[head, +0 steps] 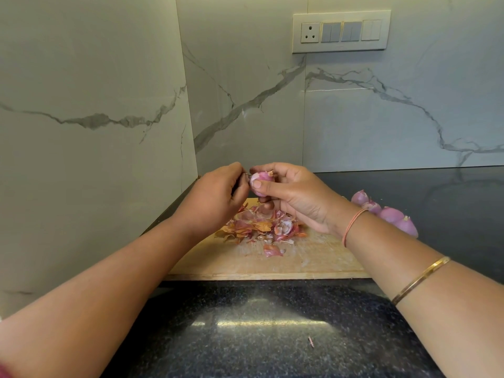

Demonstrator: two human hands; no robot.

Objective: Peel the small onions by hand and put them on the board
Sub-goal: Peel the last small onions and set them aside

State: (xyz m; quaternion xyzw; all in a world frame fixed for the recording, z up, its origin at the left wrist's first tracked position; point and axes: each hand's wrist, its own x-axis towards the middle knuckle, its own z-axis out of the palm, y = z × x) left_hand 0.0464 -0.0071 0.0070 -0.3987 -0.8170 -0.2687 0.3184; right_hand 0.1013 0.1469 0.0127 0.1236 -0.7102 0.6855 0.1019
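Note:
My right hand (296, 195) holds a small pink onion (261, 179) between thumb and fingers, raised above the wooden board (313, 257). My left hand (218, 197) is curled beside it, its fingertips pinching something thin at the onion's left end; what it pinches is too small to tell. A heap of dry orange and pink peels (261, 227) lies on the board below the hands. Several peeled pink onions (387, 214) lie in a row to the right, partly hidden behind my right wrist.
The board lies on a dark speckled granite counter (272, 336), in a corner between two marble-patterned walls. A switch panel with a socket (341, 31) is on the back wall. One bit of peel (311, 341) lies on the counter near me.

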